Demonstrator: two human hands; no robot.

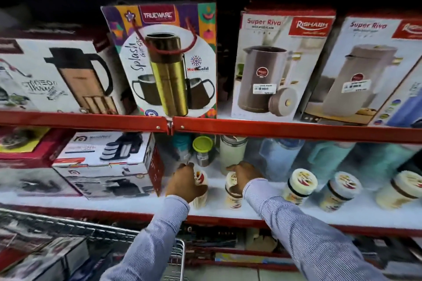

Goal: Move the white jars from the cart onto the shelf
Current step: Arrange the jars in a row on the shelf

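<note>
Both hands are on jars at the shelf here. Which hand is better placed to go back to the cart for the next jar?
Left, probably. The left hand holds a white jar at the shelf directly above the cart, at lower left. The right hand would have to cross over.

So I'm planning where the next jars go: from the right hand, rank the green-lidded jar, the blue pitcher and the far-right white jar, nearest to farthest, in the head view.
1. Green-lidded jar: behind the right hand, up and to its left, at the back of the shelf.
2. Blue pitcher: to the hand's right, at the back. Too close to the green-lidded jar to call firmly.
3. Far-right white jar: by the picture's right edge, clearly farthest.
</note>
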